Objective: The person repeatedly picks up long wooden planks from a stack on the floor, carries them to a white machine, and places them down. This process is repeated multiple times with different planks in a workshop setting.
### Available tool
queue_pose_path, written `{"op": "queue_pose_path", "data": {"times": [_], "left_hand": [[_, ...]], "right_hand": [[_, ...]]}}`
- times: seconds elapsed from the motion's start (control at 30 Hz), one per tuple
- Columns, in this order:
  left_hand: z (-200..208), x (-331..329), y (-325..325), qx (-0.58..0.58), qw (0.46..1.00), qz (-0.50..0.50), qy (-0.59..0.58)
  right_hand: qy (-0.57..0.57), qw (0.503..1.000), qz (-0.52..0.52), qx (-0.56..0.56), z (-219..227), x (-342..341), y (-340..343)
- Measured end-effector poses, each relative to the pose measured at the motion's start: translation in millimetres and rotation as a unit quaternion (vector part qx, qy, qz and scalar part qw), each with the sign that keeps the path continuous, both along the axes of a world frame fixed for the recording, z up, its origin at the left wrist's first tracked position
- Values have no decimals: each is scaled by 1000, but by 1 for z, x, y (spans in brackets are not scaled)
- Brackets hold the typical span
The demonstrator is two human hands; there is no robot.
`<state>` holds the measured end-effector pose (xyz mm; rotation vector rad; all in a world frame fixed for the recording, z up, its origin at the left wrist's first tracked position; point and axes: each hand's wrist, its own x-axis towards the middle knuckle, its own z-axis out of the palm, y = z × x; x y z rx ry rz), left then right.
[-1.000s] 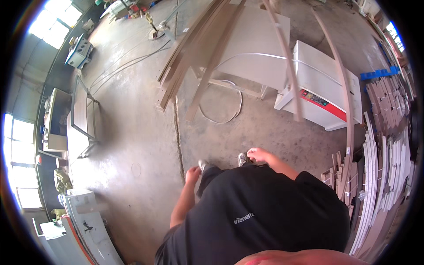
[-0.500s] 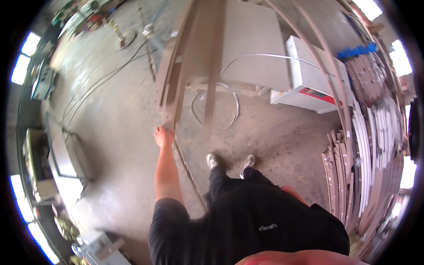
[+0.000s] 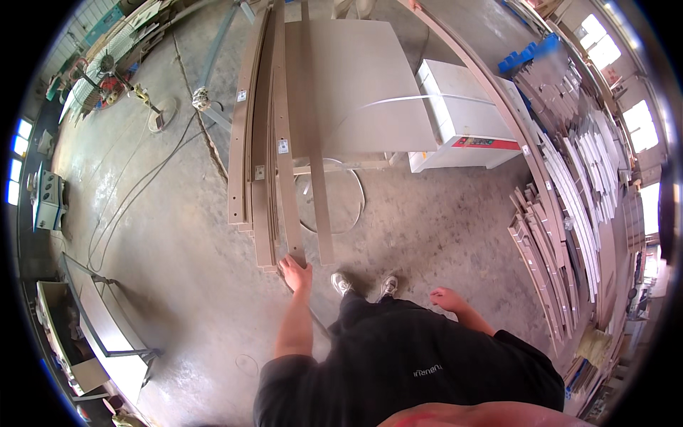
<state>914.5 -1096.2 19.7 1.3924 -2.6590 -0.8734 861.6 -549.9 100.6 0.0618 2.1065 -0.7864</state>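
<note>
My left hand [image 3: 295, 274] is closed around the near end of a long brown board [image 3: 286, 192], which has punched holes and a small white label. This board lies on a stack of similar brown boards [image 3: 242, 156] that runs away from me. Just right of it, a narrower brown strip [image 3: 318, 178] reaches toward my feet, apart from my hand. My right hand [image 3: 445, 298] hangs at my right side with its fingers curled in, and nothing shows in it.
Beyond the strip lies a large pale panel [image 3: 356, 85], beside a white cabinet [image 3: 469, 114] with a red strip. Another long brown board [image 3: 491, 85] slants down on the right, near bundled boards [image 3: 544, 263]. A looped hose [image 3: 361, 206] and a cable [image 3: 146, 178] lie on the floor.
My view has shifted, and the stack's near end appears closer to my feet. My left hand has moved right relative to the stack. My right hand has come into view.
</note>
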Motion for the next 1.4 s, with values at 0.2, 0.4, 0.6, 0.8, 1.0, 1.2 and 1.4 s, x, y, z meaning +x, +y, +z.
{"op": "queue_pose_path", "data": {"times": [0.2,0.4,0.6,0.8,1.0,1.2,1.4], "left_hand": [[-15,-11,-14,-99,994,-51,-11],[-4,-23,-93,-158,979,106,-72],[-24,-24,-137,-32,988,34,-144],[-12,-27,-124,-102,986,19,-127],[-6,-25,-67,-28,991,20,-132],[71,-61,113,160,982,12,-99],[51,-93,274,165,985,-30,41]], "right_hand": [[-18,999,-38,-30,-22,-7,6],[2,998,-52,-24,-20,-5,8],[20,998,-60,-1,-14,24,17],[5,998,-55,37,-15,50,39],[59,996,59,37,19,25,13],[40,992,114,-25,3,-26,-43],[80,988,42,-127,-26,-88,-86]]}}
